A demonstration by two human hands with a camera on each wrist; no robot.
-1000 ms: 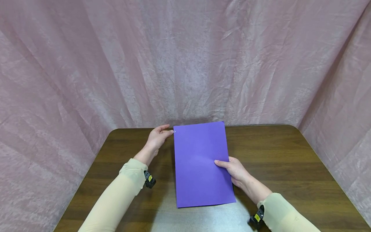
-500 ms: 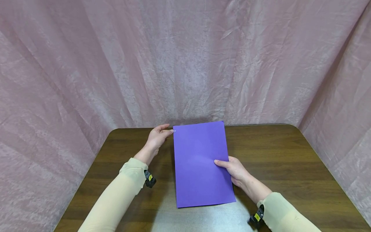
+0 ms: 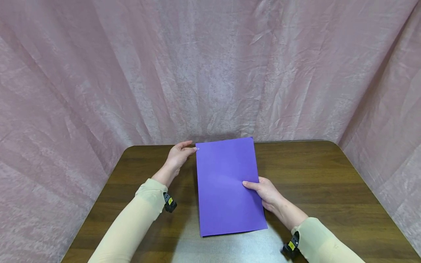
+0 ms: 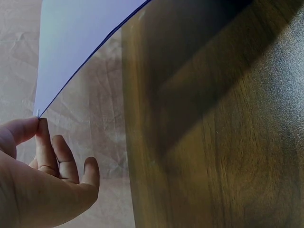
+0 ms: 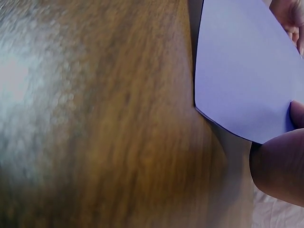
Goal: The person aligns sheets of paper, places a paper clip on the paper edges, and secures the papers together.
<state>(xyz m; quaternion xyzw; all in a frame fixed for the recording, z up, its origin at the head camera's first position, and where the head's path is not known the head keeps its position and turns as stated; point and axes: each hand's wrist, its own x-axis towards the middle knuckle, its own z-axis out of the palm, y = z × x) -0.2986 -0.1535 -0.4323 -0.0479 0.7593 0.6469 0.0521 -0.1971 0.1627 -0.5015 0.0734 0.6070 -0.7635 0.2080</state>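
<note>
A purple sheet of paper [image 3: 227, 208] is held up over the wooden table, its top edge slanting slightly. At its upper left corner, a small white paper clip [image 3: 198, 148] sits across the edge. My left hand [image 3: 175, 159] pinches the clip there between thumb and index finger, with the other fingers loosely bent, as the left wrist view shows. My right hand [image 3: 271, 193] grips the paper's right edge, thumb on the front and the other fingers hidden behind. In the right wrist view, the paper's lower corner [image 5: 223, 99] stands over the tabletop.
The dark wooden table [image 3: 312, 175] extends to both sides, with a bright glare patch [image 3: 227, 250] near the front. Pink curtains [image 3: 210, 73] hang behind and at the sides. Each wrist wears a black camera strap [image 3: 170, 202].
The paper has shifted very slightly to the left. Both hands keep the same hold.
</note>
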